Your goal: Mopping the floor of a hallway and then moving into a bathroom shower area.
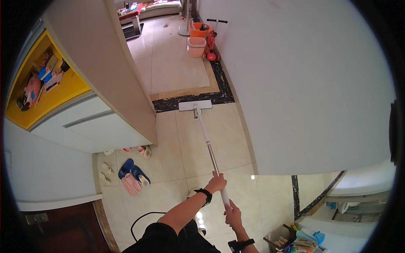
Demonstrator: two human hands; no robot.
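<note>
With left hand (217, 182) and right hand (233, 214) both wrapped round the mop pole (213, 159), its flat head (204, 104) well ahead of them at the dark floor border (224, 98), a wide leftward swing could scatter the blue slippers (126, 168) left of the hands.

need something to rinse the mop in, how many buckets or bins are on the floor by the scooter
2: a pink bin in front and an orange bucket just behind it, both left of the red scooter. Others could be hidden.
</note>
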